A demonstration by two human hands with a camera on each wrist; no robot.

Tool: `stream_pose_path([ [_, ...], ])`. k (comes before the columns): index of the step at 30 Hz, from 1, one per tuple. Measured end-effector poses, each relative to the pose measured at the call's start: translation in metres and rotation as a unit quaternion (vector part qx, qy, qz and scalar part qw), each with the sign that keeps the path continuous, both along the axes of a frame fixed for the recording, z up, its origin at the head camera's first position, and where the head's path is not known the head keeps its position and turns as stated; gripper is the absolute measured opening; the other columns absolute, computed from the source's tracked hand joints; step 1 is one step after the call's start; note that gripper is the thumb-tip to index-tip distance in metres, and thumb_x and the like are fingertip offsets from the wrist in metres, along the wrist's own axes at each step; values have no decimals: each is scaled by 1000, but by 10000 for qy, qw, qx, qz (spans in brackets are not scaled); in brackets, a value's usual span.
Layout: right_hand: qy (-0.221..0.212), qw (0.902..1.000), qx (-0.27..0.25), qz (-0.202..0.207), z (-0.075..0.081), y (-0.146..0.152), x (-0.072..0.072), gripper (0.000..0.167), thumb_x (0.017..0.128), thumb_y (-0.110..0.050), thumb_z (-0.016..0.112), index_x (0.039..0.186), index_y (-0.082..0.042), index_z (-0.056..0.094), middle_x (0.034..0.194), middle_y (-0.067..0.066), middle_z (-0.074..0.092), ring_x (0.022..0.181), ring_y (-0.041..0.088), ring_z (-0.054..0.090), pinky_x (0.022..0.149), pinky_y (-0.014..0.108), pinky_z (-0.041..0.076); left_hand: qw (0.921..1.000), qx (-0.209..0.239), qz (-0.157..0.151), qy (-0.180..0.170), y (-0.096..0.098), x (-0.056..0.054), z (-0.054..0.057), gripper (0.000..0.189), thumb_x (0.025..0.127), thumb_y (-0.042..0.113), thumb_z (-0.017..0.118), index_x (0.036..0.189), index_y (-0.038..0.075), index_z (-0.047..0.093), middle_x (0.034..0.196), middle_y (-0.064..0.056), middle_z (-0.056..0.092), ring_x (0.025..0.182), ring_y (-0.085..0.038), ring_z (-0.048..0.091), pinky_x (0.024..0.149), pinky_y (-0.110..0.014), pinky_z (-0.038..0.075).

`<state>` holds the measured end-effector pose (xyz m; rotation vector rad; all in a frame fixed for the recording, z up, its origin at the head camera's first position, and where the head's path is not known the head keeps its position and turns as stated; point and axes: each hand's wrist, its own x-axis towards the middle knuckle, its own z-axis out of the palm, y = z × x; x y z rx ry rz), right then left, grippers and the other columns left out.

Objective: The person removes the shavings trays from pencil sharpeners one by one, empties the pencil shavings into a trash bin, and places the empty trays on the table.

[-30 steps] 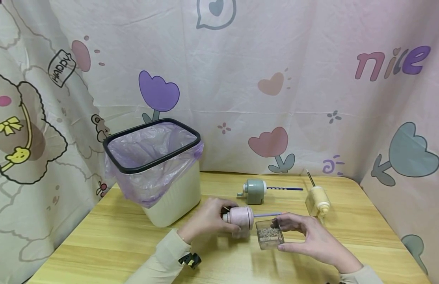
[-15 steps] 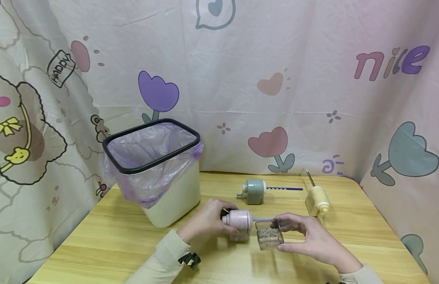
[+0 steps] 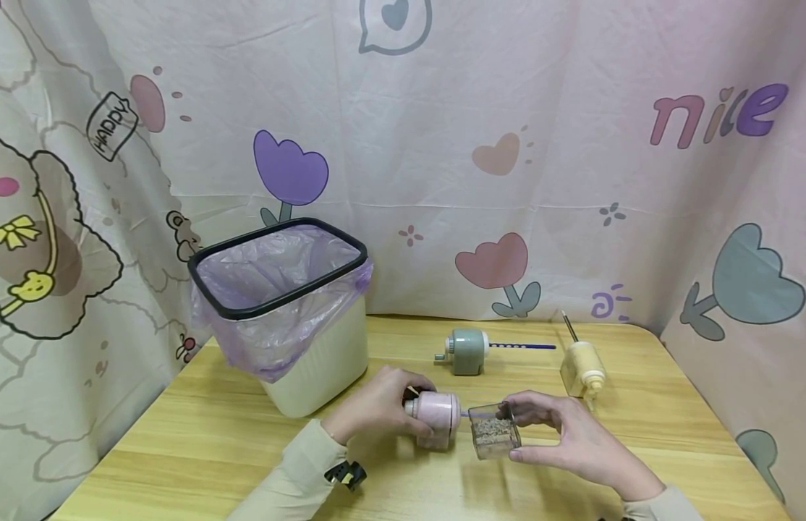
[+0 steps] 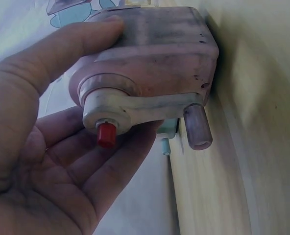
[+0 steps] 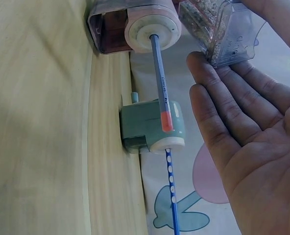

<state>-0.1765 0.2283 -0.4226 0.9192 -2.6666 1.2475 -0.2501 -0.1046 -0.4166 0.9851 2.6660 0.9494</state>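
My left hand (image 3: 383,409) grips a pink crank pencil sharpener (image 3: 438,417), its thumb over one side. A pencil (image 5: 159,81) with an orange end sticks out of the sharpener's front. In the left wrist view the crank handle (image 4: 196,127) and a red knob (image 4: 106,135) face the palm. The right wrist view shows the sharpener's drawer slot (image 5: 114,30) standing hollow. Between thumb and fingers, my right hand (image 3: 569,434) holds the clear drawer (image 3: 494,432), which contains pencil shavings. The drawer is apart from the sharpener's body, just to its right, and overlaps the pencil in the head view.
A bin (image 3: 325,376) lined with a purple bag stands at the left. Behind the hands sits a green sharpener (image 3: 468,352) with a blue pencil (image 3: 527,346). A cream sharpener (image 3: 582,369) with a dark pencil (image 3: 569,325) is at the right. A printed curtain hangs behind the table.
The left hand has lowered the pink sharpener slightly toward me and a little left, so its pencil now passes behind the drawer. The right hand and drawer have barely moved.
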Motion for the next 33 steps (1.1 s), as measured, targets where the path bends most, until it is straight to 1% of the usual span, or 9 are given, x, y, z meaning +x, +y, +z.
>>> stream_pose_path([
  [5,-3,10000,-1,-2,0,1,0,54,87,-30,90,135,-18,68,119,-8,80,108,3,73,99,28,59,10000,-31,1,-86,1,1,1,60,70,28,101,124,15,78,109,3,80,90,-1,69,81,-19,57],
  [8,22,10000,8,-13,0,1,0,54,87,-31,90,135,-18,68,119,-8,80,108,3,74,99,27,59,9999,-107,-53,-59,2,2,2,60,68,28,102,121,14,78,107,3,80,89,0,68,81,-19,57],
  [14,21,10000,-3,-21,1,1,1,53,88,-31,90,135,-19,68,118,-8,81,107,2,74,99,26,59,9996,-274,-108,10,4,4,4,61,66,31,103,119,16,77,108,5,80,93,-1,69,85,-19,57],
  [20,61,10000,0,-29,-1,2,1,53,88,-30,90,135,-18,68,119,-8,80,107,2,73,99,27,60,9992,-392,-38,-48,5,6,4,61,68,32,102,121,17,75,111,4,79,95,-2,69,86,-20,56],
  [24,54,10000,7,-50,-2,3,0,53,88,-30,90,135,-17,68,118,-9,80,107,2,73,99,28,60,9989,-461,-77,-19,4,9,6,59,69,32,101,120,17,75,111,3,79,93,-3,69,85,-20,57],
  [28,-64,10000,-51,-41,-2,3,-2,53,88,-29,89,135,-15,68,119,-8,80,108,2,73,99,26,59,9984,-500,-115,225,2,13,11,61,72,32,101,123,13,74,115,-2,80,98,-9,72,88,-23,59],
  [30,-111,9999,-76,-47,-2,4,-2,53,88,-28,89,135,-15,68,119,-7,80,108,1,73,98,26,59,9979,-481,-114,418,0,16,14,59,75,32,98,126,12,74,118,-4,80,103,-13,74,92,-27,60],
  [33,-166,9998,-101,-51,-2,3,-2,53,89,-28,89,135,-14,68,119,-7,80,107,1,72,98,26,59,9973,-326,-101,644,-4,20,20,54,82,33,94,125,9,74,118,-6,80,106,-18,75,96,-31,62],
])
